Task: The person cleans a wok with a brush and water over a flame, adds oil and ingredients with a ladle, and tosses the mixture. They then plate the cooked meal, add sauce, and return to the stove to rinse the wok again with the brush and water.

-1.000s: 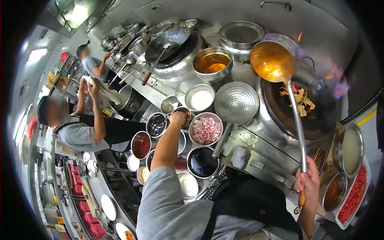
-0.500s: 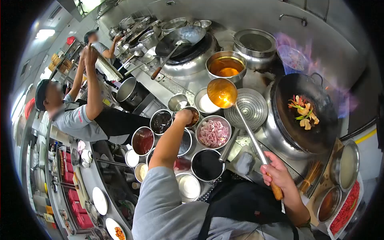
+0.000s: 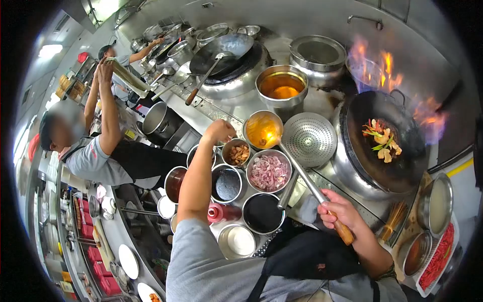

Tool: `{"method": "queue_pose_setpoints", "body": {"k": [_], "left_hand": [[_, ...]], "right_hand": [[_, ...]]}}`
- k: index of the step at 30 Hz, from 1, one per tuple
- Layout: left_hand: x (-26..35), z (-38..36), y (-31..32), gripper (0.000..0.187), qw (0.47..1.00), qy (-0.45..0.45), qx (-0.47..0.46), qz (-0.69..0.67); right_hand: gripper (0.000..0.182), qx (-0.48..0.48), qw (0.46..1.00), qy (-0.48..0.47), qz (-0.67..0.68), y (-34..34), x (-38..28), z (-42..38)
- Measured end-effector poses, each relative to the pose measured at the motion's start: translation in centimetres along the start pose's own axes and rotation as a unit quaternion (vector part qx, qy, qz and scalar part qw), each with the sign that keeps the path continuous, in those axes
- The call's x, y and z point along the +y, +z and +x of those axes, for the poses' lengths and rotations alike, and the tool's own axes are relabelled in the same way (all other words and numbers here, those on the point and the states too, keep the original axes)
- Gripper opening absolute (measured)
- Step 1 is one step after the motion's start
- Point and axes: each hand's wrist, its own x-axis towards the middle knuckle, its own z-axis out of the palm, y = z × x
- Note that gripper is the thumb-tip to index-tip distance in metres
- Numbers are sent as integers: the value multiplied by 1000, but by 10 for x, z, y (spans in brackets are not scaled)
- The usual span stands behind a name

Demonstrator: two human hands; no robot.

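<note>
My right hand [image 3: 338, 209] is wrapped around the wooden handle of a long ladle [image 3: 303, 173]. The ladle's bowl holds shiny golden liquid and sits over a round container left of the perforated strainer [image 3: 309, 138]. My left hand [image 3: 220, 132] is raised above the seasoning containers, fingers bunched together; what they hold, if anything, I cannot make out. Just below it stands a bowl of brown chopped pieces [image 3: 236, 152]. A bowl of sliced pink onions [image 3: 268, 171] is nearby. On the right, a wok [image 3: 382, 166] holds chicken-like pieces with green and red strips.
Flames [image 3: 385, 70] rise behind and beside the wok. A pot of amber liquid [image 3: 282, 88] stands beyond the ladle. Several sauce containers, including a black one [image 3: 263, 214], crowd the counter before me. At left, a co-worker [image 3: 95, 146] has raised arms; another person [image 3: 118, 55] works farther back.
My left hand has lifted off the bowl of brown pieces and moved away and leftward. The ladle's bowl has moved left and slightly lower. The flames by the wok have grown more orange.
</note>
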Motion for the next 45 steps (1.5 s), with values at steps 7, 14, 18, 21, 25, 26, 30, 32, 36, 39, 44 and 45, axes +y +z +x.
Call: {"method": "queue_pose_setpoints", "body": {"k": [7,14,18,21,25,26,30,32,36,39,44,45], "left_hand": [[-38,-25,78,22,919,26,17,393],[-20,-35,87,22,935,-14,47,350],[-30,-26,89,22,938,-15,44,345],[-20,-34,90,23,936,-20,45,347],[-26,-28,94,24,926,-21,26,376],[-39,-21,98,23,926,-11,24,376],[-32,-24,94,22,920,-10,12,392],[-31,-25,92,22,923,-10,11,384],[-20,-28,80,21,931,-25,59,358],[17,-35,44,19,958,83,93,257],[53,-39,18,17,992,104,15,-63],[50,-36,13,17,992,94,16,-88]], "right_hand": [[52,32,999,-17,-25,-2,5,-7],[50,46,997,-20,-53,6,2,-7],[48,47,996,-30,-65,6,2,-5],[48,39,996,-30,-70,6,2,-3],[48,42,996,-35,-76,7,1,-1],[49,43,995,-37,-78,6,1,-1],[50,46,993,-47,-98,7,-1,0],[50,52,992,-46,-105,7,-2,2],[50,45,992,-44,-108,4,-1,6],[50,39,991,-38,-119,3,-1,9],[49,16,999,-15,-36,9,-3,16],[50,12,1000,-13,-18,10,-4,15]]}}
